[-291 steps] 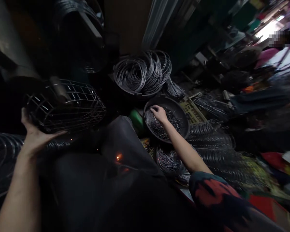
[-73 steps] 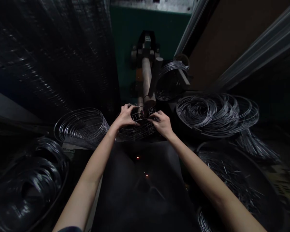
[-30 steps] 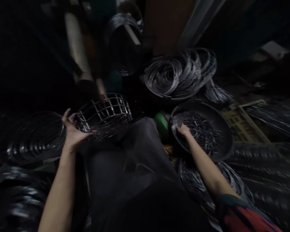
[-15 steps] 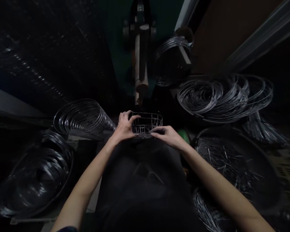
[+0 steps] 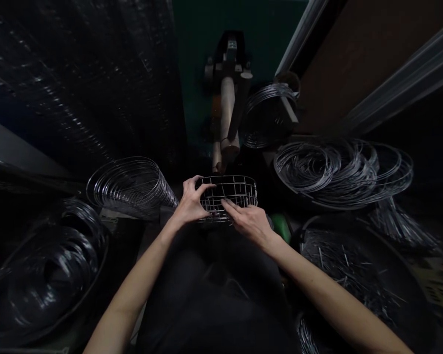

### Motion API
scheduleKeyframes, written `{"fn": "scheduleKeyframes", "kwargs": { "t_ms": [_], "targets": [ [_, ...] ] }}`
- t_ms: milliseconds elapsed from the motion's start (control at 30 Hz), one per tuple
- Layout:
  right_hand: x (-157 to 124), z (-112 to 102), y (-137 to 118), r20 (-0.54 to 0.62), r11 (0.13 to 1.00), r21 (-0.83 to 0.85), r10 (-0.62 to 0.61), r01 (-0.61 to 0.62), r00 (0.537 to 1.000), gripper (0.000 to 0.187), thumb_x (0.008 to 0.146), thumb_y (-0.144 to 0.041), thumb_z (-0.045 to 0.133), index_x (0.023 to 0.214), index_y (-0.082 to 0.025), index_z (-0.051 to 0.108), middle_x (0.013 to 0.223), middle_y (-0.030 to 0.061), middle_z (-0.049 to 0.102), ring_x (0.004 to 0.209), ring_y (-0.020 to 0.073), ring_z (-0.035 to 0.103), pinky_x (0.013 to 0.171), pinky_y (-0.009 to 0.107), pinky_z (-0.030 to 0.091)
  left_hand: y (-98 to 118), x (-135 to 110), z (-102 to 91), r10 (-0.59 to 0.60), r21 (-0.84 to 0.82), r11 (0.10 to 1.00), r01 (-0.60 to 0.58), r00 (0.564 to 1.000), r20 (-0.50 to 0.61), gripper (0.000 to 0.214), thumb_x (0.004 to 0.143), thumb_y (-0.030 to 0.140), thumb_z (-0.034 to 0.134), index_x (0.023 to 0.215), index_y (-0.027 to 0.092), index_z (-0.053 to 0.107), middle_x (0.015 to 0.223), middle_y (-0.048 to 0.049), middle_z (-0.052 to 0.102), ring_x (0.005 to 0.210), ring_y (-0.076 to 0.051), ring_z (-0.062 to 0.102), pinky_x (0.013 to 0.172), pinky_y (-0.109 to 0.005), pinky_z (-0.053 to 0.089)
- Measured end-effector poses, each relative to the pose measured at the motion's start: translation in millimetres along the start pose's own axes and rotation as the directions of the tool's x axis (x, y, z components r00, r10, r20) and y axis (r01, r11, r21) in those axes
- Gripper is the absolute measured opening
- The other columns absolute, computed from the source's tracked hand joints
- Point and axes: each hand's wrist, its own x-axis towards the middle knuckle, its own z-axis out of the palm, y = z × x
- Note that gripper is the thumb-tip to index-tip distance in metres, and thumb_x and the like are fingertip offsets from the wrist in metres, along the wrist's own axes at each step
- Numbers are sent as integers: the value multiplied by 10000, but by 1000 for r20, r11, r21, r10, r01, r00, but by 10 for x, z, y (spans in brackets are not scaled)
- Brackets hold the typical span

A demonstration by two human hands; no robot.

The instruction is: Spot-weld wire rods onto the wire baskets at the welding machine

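Dim workshop walls close in around the work: a dark green panel [image 5: 192, 73] at the back, with a pale, thick machine arm [image 5: 228, 105] jutting forward from it toward the person. Just in front of and below the arm's tip is an oval wire basket [image 5: 239, 195], held beyond dark cloth [image 5: 214, 290] over the lap; whether basket and machine touch is too dark to tell.

The basket's long axis runs left to right, between the two hands. The left hand [image 5: 189, 202] is spread wide around its left end, fingers over the top and thumb low on the near side, gripping it. The right hand [image 5: 254, 222] comes to the near side from the right, fingers extended toward the middle of the wires; whether it pinches a small piece cannot be told. Both hands are at the basket, neither clearly nearer.

On the right, a round black pan [image 5: 409, 275] holds scattered cut wire rods [image 5: 349, 268]. Behind it, a shallow tub [image 5: 305, 198] is heaped with overlapping wire hoops [image 5: 310, 164], a wire bundle [image 5: 402, 223] beside it. On the left, a dark container [image 5: 90, 291] is filled with shiny rings [image 5: 61, 260], and a long stack of wire rings [image 5: 133, 184] leans near the left hand. Something green [image 5: 281, 228] sits just beside the right wrist.
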Motion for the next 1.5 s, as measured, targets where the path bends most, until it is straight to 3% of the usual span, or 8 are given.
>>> {"fn": "scheduleKeyframes", "kwargs": {
  "t_ms": [233,533,900,1100,1233,1500],
  "targets": [
    [20,9,113,-63,999,-10,-36,36,997,391,894,-139,470,1242,-235,619,1194,23,652,694,129,680,596,250,442,-11,27,65,0,-13,1000,-1,999,-48,808,506,423,888,1224,245,563,1353,-127,286,1284,-370,278,1075,-549,331],
    [190,36,233,-100,1000,11,-22,23,995,350,924,-172,457,1209,-278,632,1202,-5,646,753,135,699,604,241,454,-68,205,3,15,13,1000,-14,998,-55,813,518,400,885,1245,256,552,1359,-128,271,1287,-374,266,1081,-555,320],
    [322,27,260,-63,1000,21,-14,15,998,351,925,-185,468,1226,-270,627,1200,1,649,789,154,704,610,242,466,-178,308,-4,22,20,1000,-21,999,-48,820,496,405,889,1232,252,564,1347,-130,294,1280,-370,289,1082,-545,321],
    [319,-61,228,11,998,40,50,-50,999,399,910,-178,460,1258,-303,610,1180,-10,670,761,155,695,593,239,458,-158,337,-79,-34,-5,999,35,999,15,829,468,401,899,1216,275,567,1299,-110,342,1262,-372,322,1059,-552,357],
    [355,-73,243,-5,994,85,72,-72,997,399,918,-174,437,1244,-312,620,1169,-25,677,810,172,696,575,246,446,-169,398,-113,-65,-18,998,66,996,56,853,461,419,903,1231,305,555,1283,-96,349,1235,-362,341,1039,-551,381],
    [645,-42,318,0,973,106,206,-205,979,323,963,-333,431,1208,-340,641,1118,-29,706,835,172,687,599,247,445,-355,703,-118,-46,-2,999,46,999,25,850,448,408,912,1215,270,573,1246,-99,363,1207,-340,361,1067,-519,349]
  ]
}}
